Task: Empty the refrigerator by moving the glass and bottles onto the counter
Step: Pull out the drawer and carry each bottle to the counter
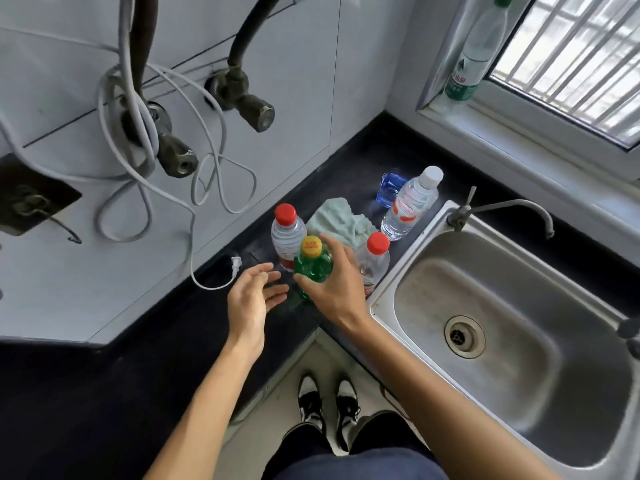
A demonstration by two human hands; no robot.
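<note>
My right hand [334,282] grips a green bottle with a yellow cap [313,263], upright on the black counter [194,327]. My left hand [251,297] hovers just left of it, fingers apart and holding nothing. Behind the green bottle stands a clear bottle with a red cap [286,233], and another red-capped clear bottle [373,259] stands to its right by the sink. Farther back are a white-capped water bottle [412,202] and a blue glass [389,188]. The refrigerator is out of view.
A pale green cloth [337,220] lies among the bottles. A steel sink [502,323] with a tap [509,209] fills the right side. A white cable with a plug [235,266] trails over the counter. Another bottle [479,51] stands on the window sill.
</note>
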